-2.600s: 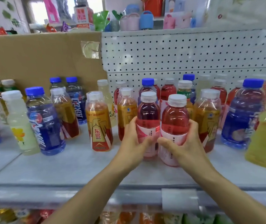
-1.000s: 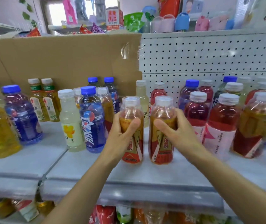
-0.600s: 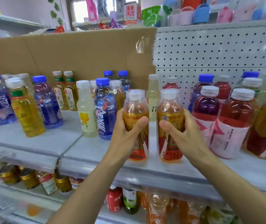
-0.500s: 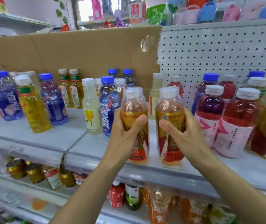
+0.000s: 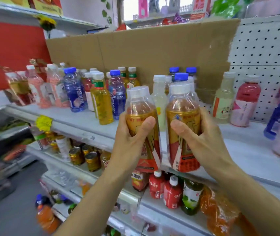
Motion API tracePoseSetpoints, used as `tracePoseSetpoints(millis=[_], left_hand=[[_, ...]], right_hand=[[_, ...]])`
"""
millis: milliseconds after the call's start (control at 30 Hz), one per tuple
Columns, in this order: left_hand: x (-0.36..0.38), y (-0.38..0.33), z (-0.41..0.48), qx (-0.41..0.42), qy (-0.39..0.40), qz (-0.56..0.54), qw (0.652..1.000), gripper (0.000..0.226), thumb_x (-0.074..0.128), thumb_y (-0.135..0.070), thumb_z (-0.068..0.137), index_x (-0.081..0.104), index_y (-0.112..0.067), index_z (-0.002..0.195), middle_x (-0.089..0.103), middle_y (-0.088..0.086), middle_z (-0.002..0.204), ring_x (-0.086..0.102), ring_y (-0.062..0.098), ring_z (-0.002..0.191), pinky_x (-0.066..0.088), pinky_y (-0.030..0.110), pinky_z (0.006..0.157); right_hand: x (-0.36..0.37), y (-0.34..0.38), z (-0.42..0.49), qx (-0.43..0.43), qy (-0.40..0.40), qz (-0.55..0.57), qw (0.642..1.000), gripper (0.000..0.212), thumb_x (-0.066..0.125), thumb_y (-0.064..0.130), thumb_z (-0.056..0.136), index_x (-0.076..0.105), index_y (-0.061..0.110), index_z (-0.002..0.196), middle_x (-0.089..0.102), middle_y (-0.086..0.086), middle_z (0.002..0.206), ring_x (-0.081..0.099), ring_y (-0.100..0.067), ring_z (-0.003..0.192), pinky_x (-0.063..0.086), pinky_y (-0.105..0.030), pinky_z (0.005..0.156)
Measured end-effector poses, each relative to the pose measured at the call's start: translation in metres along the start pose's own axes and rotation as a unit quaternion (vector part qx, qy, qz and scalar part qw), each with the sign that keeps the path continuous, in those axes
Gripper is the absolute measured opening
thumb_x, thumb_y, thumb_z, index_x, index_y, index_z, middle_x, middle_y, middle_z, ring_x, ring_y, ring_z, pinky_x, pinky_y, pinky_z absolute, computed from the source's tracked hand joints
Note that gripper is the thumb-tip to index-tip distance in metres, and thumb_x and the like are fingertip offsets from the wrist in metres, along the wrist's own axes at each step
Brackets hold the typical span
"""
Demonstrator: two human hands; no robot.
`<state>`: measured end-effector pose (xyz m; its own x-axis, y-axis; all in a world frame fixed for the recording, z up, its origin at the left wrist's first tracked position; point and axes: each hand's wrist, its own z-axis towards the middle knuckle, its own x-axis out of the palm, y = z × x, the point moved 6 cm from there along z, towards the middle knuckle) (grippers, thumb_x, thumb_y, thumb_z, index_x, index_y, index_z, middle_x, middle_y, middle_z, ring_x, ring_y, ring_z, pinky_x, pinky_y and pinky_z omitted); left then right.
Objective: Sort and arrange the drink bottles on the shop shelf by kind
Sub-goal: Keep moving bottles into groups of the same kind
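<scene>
Left hand (image 5: 129, 143): fingers and thumb wrapped round the left bottle (image 5: 141, 106), thumb across its label.
Right hand (image 5: 204, 142): same grip on the right bottle (image 5: 183, 103).
Held bottles: two, same kind, gold-and-red labels, white caps on, amber drink inside. Upright, side by side, nearly touching, centre of frame. Bases are level with the front edge of the shelf (image 5: 246, 150); can't tell if they rest on it.
Behind, on the shelf: mixed bottles; five blue caps (image 5: 181, 76) countable, left side blurred.
Right of frame: one pale bottle (image 5: 223, 97), one red bottle (image 5: 245, 103), just beside each other.
Backing: cardboard (image 5: 153, 53), pegboard (image 5: 263, 53) to its right.
Lower shelf: gold-lidded cans (image 5: 91, 160).
</scene>
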<state>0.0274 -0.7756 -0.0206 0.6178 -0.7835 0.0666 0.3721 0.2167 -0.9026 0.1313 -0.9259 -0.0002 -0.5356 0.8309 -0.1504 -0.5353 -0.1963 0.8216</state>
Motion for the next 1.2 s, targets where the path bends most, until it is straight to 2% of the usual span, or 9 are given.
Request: tracePoseSetpoints(millis=[133, 267, 433, 533, 733, 933, 1033, 1133, 1200], left_hand=[[-0.085, 0.000, 0.003, -0.017, -0.021, 0.033, 0.999, 0.071, 0.070, -0.071, 0.070, 0.048, -0.042, 0.131, 0.071, -0.017, 0.112, 0.069, 0.007, 0.105, 0.058, 0.041, 0.092], [-0.165, 0.004, 0.005, -0.041, -0.021, 0.060, 0.997, 0.051, 0.069, -0.074, 0.068, 0.054, -0.053, 0.112, 0.072, -0.018, 0.105, 0.070, 0.004, 0.099, 0.055, 0.040, 0.091], [-0.248, 0.013, 0.015, -0.066, -0.034, 0.064, 0.995, 0.069, 0.071, -0.076, 0.062, 0.051, -0.051, 0.123, 0.070, -0.019, 0.109, 0.069, 0.004, 0.101, 0.055, 0.040, 0.092], [-0.287, 0.016, 0.022, -0.075, -0.039, 0.064, 0.994, 0.060, 0.070, -0.077, 0.060, 0.050, -0.060, 0.114, 0.070, -0.020, 0.109, 0.069, 0.005, 0.102, 0.055, 0.041, 0.092], [-0.353, 0.028, 0.046, -0.072, -0.063, 0.049, 0.994, 0.075, 0.069, -0.075, 0.062, 0.046, -0.054, 0.130, 0.068, -0.024, 0.113, 0.067, 0.000, 0.103, 0.054, 0.031, 0.087], [-0.417, 0.044, 0.095, -0.063, -0.067, 0.053, 0.994, 0.065, 0.070, -0.071, 0.068, 0.049, -0.053, 0.127, 0.069, -0.020, 0.116, 0.068, 0.004, 0.106, 0.054, 0.039, 0.093], [-0.449, 0.051, 0.130, -0.049, -0.074, 0.050, 0.995, 0.058, 0.072, -0.069, 0.071, 0.052, -0.053, 0.123, 0.070, -0.017, 0.115, 0.069, 0.008, 0.106, 0.057, 0.035, 0.088], [-0.484, 0.052, 0.168, -0.028, -0.098, 0.074, 0.992, 0.057, 0.071, -0.070, 0.071, 0.053, -0.052, 0.122, 0.071, -0.020, 0.110, 0.070, 0.002, 0.100, 0.058, 0.019, 0.074], [-0.507, 0.054, 0.193, -0.025, -0.112, 0.089, 0.989, 0.059, 0.070, -0.073, 0.069, 0.053, -0.052, 0.121, 0.072, -0.018, 0.108, 0.071, 0.005, 0.100, 0.059, 0.021, 0.074]], right_hand=[[0.081, 0.006, 0.003, -0.006, 0.003, 0.034, 0.999, 0.041, 0.074, 0.050, 0.080, 0.055, 0.041, 0.116, 0.070, 0.016, 0.105, 0.068, -0.001, 0.095, 0.054, -0.014, 0.075], [0.160, 0.007, 0.007, 0.001, 0.000, 0.046, 0.999, 0.041, 0.074, 0.054, 0.079, 0.056, 0.043, 0.113, 0.070, 0.016, 0.105, 0.068, -0.001, 0.095, 0.054, -0.015, 0.075], [0.243, 0.002, 0.012, 0.024, 0.000, 0.065, 0.998, 0.036, 0.074, 0.054, 0.078, 0.056, 0.044, 0.108, 0.070, 0.017, 0.101, 0.068, -0.001, 0.090, 0.053, -0.012, 0.071], [0.283, -0.001, 0.018, 0.038, 0.003, 0.074, 0.997, 0.041, 0.074, 0.055, 0.076, 0.057, 0.042, 0.111, 0.070, 0.017, 0.100, 0.068, -0.001, 0.089, 0.052, -0.011, 0.069], [0.354, -0.008, 0.050, 0.038, 0.020, 0.064, 0.997, 0.044, 0.073, 0.060, 0.075, 0.054, 0.049, 0.114, 0.069, 0.018, 0.105, 0.067, 0.000, 0.095, 0.057, -0.026, 0.076], [0.419, -0.025, 0.098, 0.030, 0.040, 0.085, 0.995, 0.047, 0.072, 0.062, 0.074, 0.057, 0.046, 0.115, 0.071, 0.011, 0.106, 0.069, -0.006, 0.096, 0.058, -0.037, 0.081], [0.453, -0.033, 0.130, 0.019, 0.049, 0.094, 0.994, 0.047, 0.072, 0.063, 0.072, 0.058, 0.043, 0.112, 0.072, 0.009, 0.105, 0.070, -0.008, 0.094, 0.057, -0.035, 0.079], [0.483, -0.042, 0.163, 0.018, 0.051, 0.108, 0.993, 0.048, 0.071, 0.064, 0.070, 0.060, 0.039, 0.109, 0.072, 0.006, 0.100, 0.071, -0.012, 0.091, 0.058, -0.037, 0.078], [0.502, -0.049, 0.183, 0.020, 0.063, 0.114, 0.991, 0.047, 0.070, 0.065, 0.068, 0.059, 0.040, 0.107, 0.072, 0.007, 0.099, 0.071, -0.010, 0.089, 0.058, -0.034, 0.074]])
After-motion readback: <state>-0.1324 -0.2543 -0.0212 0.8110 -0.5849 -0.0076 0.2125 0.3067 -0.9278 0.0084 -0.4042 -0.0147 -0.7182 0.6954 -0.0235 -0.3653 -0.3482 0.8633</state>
